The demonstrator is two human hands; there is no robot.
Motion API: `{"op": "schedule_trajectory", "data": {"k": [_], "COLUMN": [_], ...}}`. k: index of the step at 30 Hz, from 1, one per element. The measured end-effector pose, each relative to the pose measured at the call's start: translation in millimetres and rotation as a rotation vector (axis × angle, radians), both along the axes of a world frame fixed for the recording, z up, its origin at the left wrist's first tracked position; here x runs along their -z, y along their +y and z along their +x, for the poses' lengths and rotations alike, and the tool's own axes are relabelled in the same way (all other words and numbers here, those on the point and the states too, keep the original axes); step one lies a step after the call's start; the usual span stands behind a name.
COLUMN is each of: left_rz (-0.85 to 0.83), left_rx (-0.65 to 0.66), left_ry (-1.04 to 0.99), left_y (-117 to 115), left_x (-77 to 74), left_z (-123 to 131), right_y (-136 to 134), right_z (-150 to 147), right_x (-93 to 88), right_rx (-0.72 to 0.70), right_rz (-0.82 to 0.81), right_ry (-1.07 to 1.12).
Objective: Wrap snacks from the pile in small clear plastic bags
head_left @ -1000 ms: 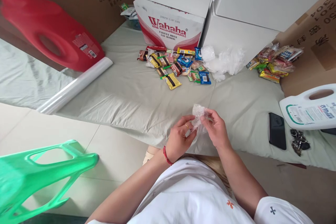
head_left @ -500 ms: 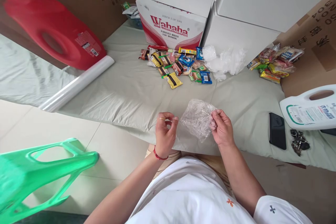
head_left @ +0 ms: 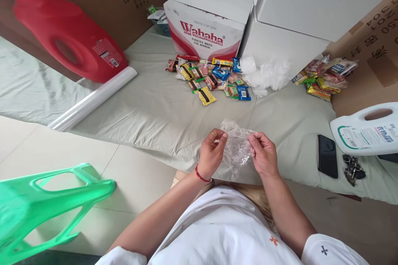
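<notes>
A crumpled sheet of clear plastic wrap [head_left: 238, 149] is stretched between my two hands, just above the front edge of the cloth-covered surface. My left hand [head_left: 213, 149], with a red string bracelet at the wrist, pinches its left side between thumb and forefinger. On the other side my right hand [head_left: 264, 153] grips the wrap with thumb and fingers closed. Beyond the hands lies a spread of small packaged snacks [head_left: 207, 95]. Beside them on the right is a heap of crumpled clear plastic [head_left: 270, 74].
A Wahaha carton [head_left: 202, 29] and white cabinets [head_left: 292, 0] stand behind. To the left are a red jug [head_left: 77, 37], a plastic roll [head_left: 93, 97] and a green stool [head_left: 56, 198]. At right lie a bagged snack pile [head_left: 326, 74], white bottle [head_left: 367, 128], phone [head_left: 327, 156] and keys [head_left: 353, 169].
My left hand has moved right and slightly up and has taken hold of the wrap's left side. My right hand keeps its grip. The wrap has changed shape between them.
</notes>
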State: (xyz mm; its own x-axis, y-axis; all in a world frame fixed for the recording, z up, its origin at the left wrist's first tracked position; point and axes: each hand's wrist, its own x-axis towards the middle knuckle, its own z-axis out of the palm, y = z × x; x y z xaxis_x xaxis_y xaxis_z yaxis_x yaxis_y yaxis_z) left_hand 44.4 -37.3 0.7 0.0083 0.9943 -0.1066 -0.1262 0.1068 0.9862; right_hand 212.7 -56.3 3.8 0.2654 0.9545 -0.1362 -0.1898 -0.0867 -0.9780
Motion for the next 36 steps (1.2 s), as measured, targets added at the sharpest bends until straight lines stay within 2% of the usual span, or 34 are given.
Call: {"op": "schedule_trajectory", "data": {"k": [5,9,12,15,19,21,23,24,26,28,29,30,33,36], "left_rz": [-0.044,-0.062,-0.104,-0.101,-0.132,-0.198,-0.260,-0.281,-0.305,-0.315,-0.317,-0.319,-0.317,-0.311], "left_rx": [-0.176,-0.313,-0.270,-0.193,-0.189,-0.209,-0.235,-0.249,-0.276,-0.293,-0.295,-0.294,-0.290,-0.249], "left_ry": [-0.196,-0.210,-0.090,0.000,-0.097,-0.176,-0.235,-0.253,-0.268,-0.275,-0.281,-0.289,-0.309,-0.287], "left_y": [6.2,16.2,24.0,30.8,37.2,38.7,39.0,38.8,38.3,37.8,37.5,37.2,35.2,28.4], "left_x": [4.2,3.9,4.1,3.9,2.2,0.7,-1.0,-1.8,-3.3,-4.4,-4.8,-5.2,-5.8,-7.0], "left_z": [-5.9,-20.9,-39.8,-57.7,-67.1,-65.4,-61.6,-59.5,-56.0,-53.4,-52.5,-52.0,-54.5,-67.1], "right_y": [5.7,8.5,11.0,20.0,40.2,45.2,41.6,36.9,25.1,16.3,14.7,15.2,24.5,33.5], "right_z": [3.3,10.6,27.9,57.2,97.6,104.7,97.0,87.7,61.7,32.5,19.2,7.9,-11.1,-10.9], "right_x": [-3.4,-7.5,-8.9,-6.1,1.2,0.7,-3.9,-6.7,-9.9,-7.1,-3.8,-0.3,3.3,-13.2], "right_rx": [0.070,0.113,0.130,0.115,0.093,0.166,0.204,0.160,-0.047,-0.268,-0.332,-0.351,-0.286,-0.305], "right_rz": [-0.008,-0.039,-0.100,-0.134,-0.184,-0.099,0.091,0.197,0.385,0.516,0.558,0.583,0.579,0.520], "right_ry": [0.044,0.056,0.009,-0.046,-0.190,-0.374,-0.592,-0.706,-0.934,-1.140,-1.207,-1.246,-1.212,-0.992]}}
